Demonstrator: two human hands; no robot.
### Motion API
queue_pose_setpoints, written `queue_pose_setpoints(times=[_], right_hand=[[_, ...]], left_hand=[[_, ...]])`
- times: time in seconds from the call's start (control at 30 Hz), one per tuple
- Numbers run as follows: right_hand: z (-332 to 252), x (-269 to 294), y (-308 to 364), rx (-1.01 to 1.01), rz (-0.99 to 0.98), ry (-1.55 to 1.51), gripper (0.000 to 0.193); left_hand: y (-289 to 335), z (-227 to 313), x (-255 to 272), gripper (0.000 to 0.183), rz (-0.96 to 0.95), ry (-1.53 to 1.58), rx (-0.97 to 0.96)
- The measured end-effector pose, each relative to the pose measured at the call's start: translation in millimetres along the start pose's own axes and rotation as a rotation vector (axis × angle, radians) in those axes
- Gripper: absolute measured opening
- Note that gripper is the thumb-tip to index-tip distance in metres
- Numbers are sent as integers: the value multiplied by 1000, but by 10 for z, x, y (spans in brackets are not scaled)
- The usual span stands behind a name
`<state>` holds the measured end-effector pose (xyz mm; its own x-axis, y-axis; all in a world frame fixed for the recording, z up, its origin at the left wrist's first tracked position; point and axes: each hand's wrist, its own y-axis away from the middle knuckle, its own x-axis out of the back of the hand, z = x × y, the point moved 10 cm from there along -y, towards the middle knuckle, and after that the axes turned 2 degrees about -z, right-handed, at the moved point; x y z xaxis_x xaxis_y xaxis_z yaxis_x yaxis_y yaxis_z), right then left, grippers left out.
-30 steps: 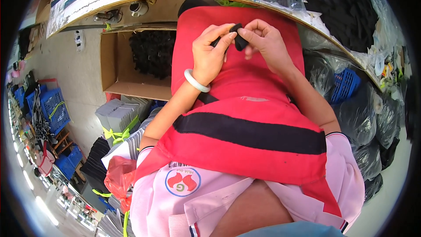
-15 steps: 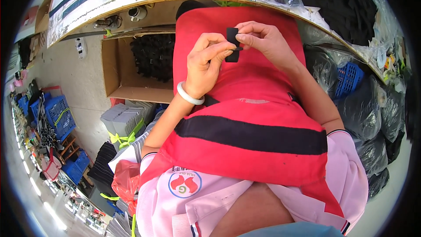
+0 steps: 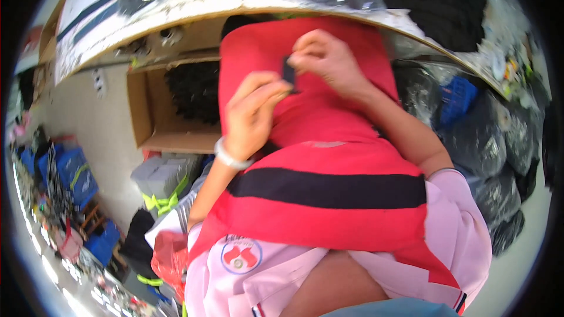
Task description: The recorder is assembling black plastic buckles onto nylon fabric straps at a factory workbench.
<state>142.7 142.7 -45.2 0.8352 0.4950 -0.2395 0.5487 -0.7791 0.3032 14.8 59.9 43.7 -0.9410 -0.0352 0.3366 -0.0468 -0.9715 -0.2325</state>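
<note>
A short piece of black strap (image 3: 288, 74) is held over my red apron (image 3: 329, 111), blurred by motion. My left hand (image 3: 251, 114), with a white bangle at the wrist, pinches its lower end between thumb and fingers. At the upper end, the fingertips of my right hand (image 3: 330, 61) are closed on the strap. A small dark bit sticks out beside the left fingertips; its kind is too blurred to tell.
Ahead lies a white worktable (image 3: 194, 20) with bagged black pieces and a black heap (image 3: 437, 9). Below it, an open cardboard box (image 3: 182, 141) holds black pieces. Grey bundles (image 3: 161, 176) stand at left; dark plastic bags (image 3: 479, 147) and a blue basket (image 3: 457, 100) at right.
Both hands have shifted left and slightly down with the strap, which now stands more upright between them. The whole view has also moved a little.
</note>
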Motion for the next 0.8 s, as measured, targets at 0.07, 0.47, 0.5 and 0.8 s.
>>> queue_pose_setpoints(times=[0.07, 0.47, 0.5, 0.8], right_hand=[[164, -122, 9, -95, -131, 62, 23], [-1725, 1864, 195, 593, 745, 1747, 36], [-1771, 1948, 171, 634, 729, 1784, 25], [-2416, 1615, 293, 987, 728, 867, 8]], left_hand=[[76, -121, 146, 14, -44, -1, 99], [1289, -2003, 1216, 37, 638, 924, 736], [1092, -1892, 1011, 37, 531, 874, 719], [145, -1154, -131, 15, 103, 688, 673]])
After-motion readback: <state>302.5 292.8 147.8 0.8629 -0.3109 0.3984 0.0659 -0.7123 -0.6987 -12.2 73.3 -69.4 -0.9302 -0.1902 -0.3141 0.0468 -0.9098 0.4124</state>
